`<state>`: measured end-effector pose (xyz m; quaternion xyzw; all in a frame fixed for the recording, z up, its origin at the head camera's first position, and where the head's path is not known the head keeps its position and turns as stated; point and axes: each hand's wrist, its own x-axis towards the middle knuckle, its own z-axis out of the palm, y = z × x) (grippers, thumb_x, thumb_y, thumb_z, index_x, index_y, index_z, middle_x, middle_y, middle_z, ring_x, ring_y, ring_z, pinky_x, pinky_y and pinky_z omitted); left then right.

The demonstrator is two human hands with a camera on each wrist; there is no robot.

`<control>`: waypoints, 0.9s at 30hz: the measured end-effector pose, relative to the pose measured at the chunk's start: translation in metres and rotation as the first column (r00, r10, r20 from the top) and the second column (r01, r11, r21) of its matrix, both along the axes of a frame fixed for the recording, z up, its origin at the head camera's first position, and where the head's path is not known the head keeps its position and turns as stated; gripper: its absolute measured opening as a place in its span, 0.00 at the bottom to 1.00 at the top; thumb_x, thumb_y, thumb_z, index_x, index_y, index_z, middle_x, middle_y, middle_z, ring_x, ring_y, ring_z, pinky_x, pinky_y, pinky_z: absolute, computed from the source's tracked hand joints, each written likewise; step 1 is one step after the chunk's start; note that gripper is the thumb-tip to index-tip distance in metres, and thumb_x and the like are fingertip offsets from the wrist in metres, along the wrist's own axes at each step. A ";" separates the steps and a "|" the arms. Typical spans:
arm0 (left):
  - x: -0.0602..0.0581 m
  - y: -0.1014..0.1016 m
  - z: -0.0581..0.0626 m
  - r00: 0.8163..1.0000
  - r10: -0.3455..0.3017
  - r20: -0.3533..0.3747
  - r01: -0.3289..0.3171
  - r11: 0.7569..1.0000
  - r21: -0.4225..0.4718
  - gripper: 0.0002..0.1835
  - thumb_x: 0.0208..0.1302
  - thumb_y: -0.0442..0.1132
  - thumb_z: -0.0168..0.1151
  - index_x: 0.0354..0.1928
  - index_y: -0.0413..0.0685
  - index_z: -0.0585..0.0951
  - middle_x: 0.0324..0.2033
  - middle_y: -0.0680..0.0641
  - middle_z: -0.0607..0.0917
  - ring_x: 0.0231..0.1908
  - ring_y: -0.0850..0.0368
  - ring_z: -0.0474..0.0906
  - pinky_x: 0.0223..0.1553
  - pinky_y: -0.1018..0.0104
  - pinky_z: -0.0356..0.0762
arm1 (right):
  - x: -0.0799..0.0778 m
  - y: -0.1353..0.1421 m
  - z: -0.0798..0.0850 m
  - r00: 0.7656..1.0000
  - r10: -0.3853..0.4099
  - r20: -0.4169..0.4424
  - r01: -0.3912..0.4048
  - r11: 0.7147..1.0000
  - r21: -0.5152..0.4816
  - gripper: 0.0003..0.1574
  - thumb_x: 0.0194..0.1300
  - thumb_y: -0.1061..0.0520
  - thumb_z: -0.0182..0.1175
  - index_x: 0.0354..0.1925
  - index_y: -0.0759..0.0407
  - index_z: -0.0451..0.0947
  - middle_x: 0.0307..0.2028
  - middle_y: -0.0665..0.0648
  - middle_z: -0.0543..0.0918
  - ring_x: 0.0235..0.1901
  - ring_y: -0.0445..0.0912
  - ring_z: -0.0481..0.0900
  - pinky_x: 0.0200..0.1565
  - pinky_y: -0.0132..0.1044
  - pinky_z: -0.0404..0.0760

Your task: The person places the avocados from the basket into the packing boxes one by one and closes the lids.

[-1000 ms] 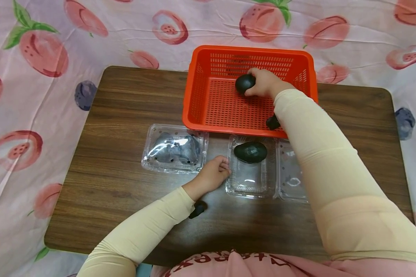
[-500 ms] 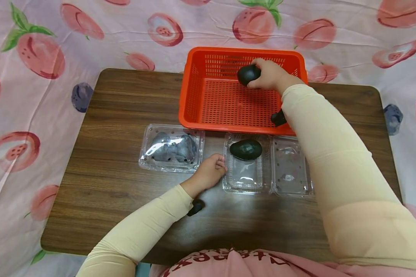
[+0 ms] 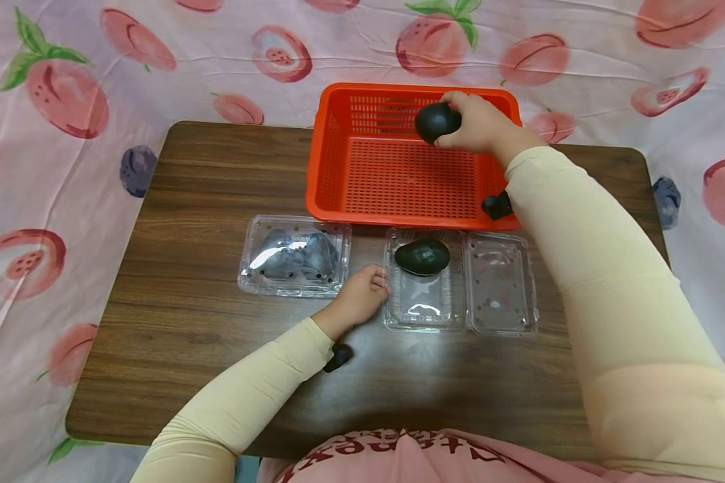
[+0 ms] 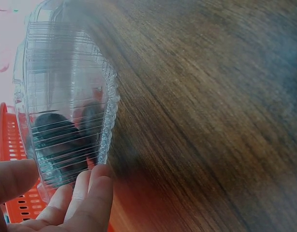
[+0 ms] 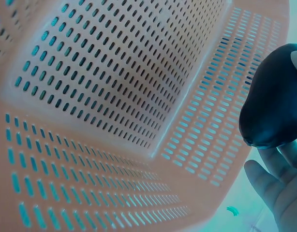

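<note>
My right hand (image 3: pixel 480 124) grips a dark avocado (image 3: pixel 438 123) over the back of the red basket (image 3: pixel 413 223). In the right wrist view the avocado (image 5: pixel 274 99) is held between thumb and fingers, above the basket's slotted wall. An opened clear clamshell box (image 3: pixel 423 315) lies in front of the basket, with another avocado (image 3: pixel 423 257) in its far half. My left hand (image 3: pixel 359 295) rests at the box's left edge. In the left wrist view its fingers (image 4: pixel 93 200) touch the clear side wall, thumb apart from them.
A closed clear clamshell (image 3: pixel 295 285) with dark fruit inside stands left of my left hand. The opened box's lid (image 3: pixel 501 288) lies flat to its right. All stand on a brown wooden table (image 3: pixel 175 335), with fruit-print cloth (image 3: pixel 217 60) behind it.
My right hand has lifted the avocado up and to the right within the basket's outline. My left hand stays at the box edge. The view has shifted slightly.
</note>
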<state>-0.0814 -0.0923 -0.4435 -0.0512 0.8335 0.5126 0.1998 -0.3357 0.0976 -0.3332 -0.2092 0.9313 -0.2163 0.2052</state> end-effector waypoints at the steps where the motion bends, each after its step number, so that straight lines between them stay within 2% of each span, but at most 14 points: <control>1: 0.000 0.000 0.000 1.000 0.001 -0.001 -0.001 1.000 0.003 0.14 0.61 0.27 0.56 0.48 0.29 0.74 0.40 0.36 0.82 0.43 0.44 0.80 0.48 0.59 0.78 | 0.002 0.001 0.002 1.000 0.005 0.000 -0.005 1.000 -0.011 0.47 0.60 0.50 0.63 0.70 0.60 0.53 0.66 0.71 0.61 0.63 0.63 0.61 0.64 0.57 0.61; 7: 0.000 0.001 -0.001 1.000 0.015 0.006 -0.015 1.000 0.002 0.14 0.61 0.27 0.56 0.48 0.29 0.74 0.40 0.36 0.81 0.42 0.44 0.80 0.47 0.59 0.77 | 0.012 0.006 0.008 1.000 -0.002 -0.020 0.001 0.998 -0.066 0.45 0.59 0.51 0.64 0.69 0.60 0.56 0.64 0.70 0.67 0.58 0.61 0.67 0.62 0.56 0.64; 17: 0.000 0.002 0.000 1.000 0.019 -0.001 -0.019 1.000 0.003 0.14 0.61 0.27 0.56 0.48 0.28 0.74 0.40 0.35 0.81 0.42 0.43 0.80 0.47 0.59 0.77 | 0.030 0.013 0.014 0.999 0.009 -0.045 -0.015 0.992 -0.126 0.45 0.58 0.52 0.66 0.67 0.60 0.57 0.60 0.69 0.69 0.56 0.59 0.68 0.60 0.54 0.66; 27: -0.002 0.004 0.001 1.000 0.021 -0.009 -0.021 0.999 -0.038 0.13 0.61 0.27 0.56 0.47 0.29 0.74 0.40 0.35 0.82 0.42 0.45 0.80 0.48 0.58 0.76 | 0.051 0.019 0.017 0.998 0.020 -0.062 -0.027 0.994 -0.105 0.45 0.58 0.51 0.66 0.69 0.57 0.57 0.59 0.68 0.68 0.57 0.59 0.66 0.60 0.56 0.66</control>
